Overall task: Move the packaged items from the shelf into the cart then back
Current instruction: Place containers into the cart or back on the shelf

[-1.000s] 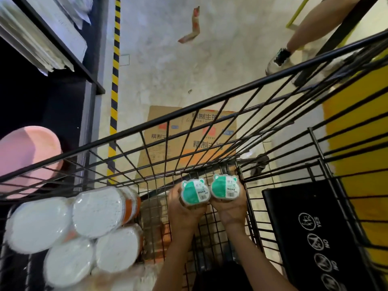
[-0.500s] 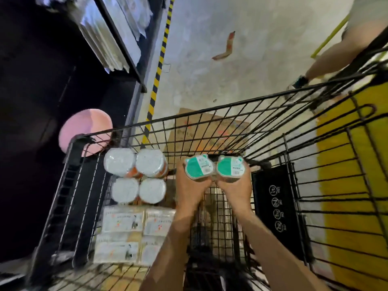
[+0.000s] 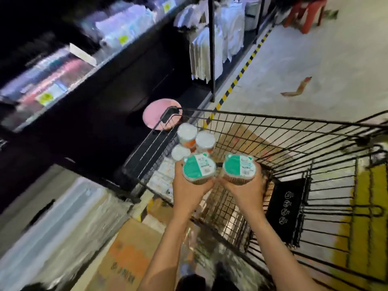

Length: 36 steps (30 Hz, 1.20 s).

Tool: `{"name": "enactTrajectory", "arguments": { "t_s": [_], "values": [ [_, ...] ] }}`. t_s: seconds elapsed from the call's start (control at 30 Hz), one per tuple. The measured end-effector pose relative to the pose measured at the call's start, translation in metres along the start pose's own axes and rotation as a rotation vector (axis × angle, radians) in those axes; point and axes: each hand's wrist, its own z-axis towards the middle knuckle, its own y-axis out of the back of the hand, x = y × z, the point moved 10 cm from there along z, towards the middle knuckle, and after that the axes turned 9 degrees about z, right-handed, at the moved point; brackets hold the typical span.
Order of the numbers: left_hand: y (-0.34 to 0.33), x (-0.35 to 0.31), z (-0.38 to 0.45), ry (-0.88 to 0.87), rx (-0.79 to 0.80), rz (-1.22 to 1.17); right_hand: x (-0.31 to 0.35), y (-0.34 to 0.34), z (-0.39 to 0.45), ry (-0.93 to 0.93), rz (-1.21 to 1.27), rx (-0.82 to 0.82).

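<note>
Left hand (image 3: 190,191) gripped green-lidded cup (image 3: 199,168) | right hand (image 3: 243,189) gripped second cup (image 3: 239,168) | both cups side by side above cart (image 3: 273,120) | white-lidded cups (image 3: 195,139) inside cart | shelf (image 3: 63,80) left.

Single head-worn wide-angle view, tilted, looking down close over the cart (image 3: 273,120), shelf (image 3: 117,59) at left

place: shop aisle | evidence: wire shopping cart (image 3: 273,131), stocked dark shelving (image 3: 88,66) with yellow price tags (image 3: 45,98), hazard-striped floor line (image 3: 243,69)
</note>
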Motion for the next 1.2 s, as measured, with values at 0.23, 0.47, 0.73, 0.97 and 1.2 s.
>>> {"name": "enactTrajectory", "arguments": {
  "t_s": [0.23,0.47,0.73,0.97,1.2],
  "values": [
    [0.144,0.017,-0.084,0.035,-0.294,-0.030,0.047,-0.100,-0.095,0.093,0.040,0.378],
    [0.290,0.063,-0.193,0.134,-0.543,-0.052,0.057,-0.207,-0.231,0.126,0.026,0.722],
    [0.451,0.135,-0.352,0.225,-0.734,-0.041,0.038,-0.298,-0.426,0.120,0.003,0.959],
    [0.555,0.192,-0.472,0.317,-0.850,0.035,0.008,-0.373,-0.578,0.107,-0.002,1.123],
    [0.640,0.236,-0.530,0.367,-1.002,0.008,-0.020,-0.448,-0.671,0.117,-0.051,1.289]
  ]
}}
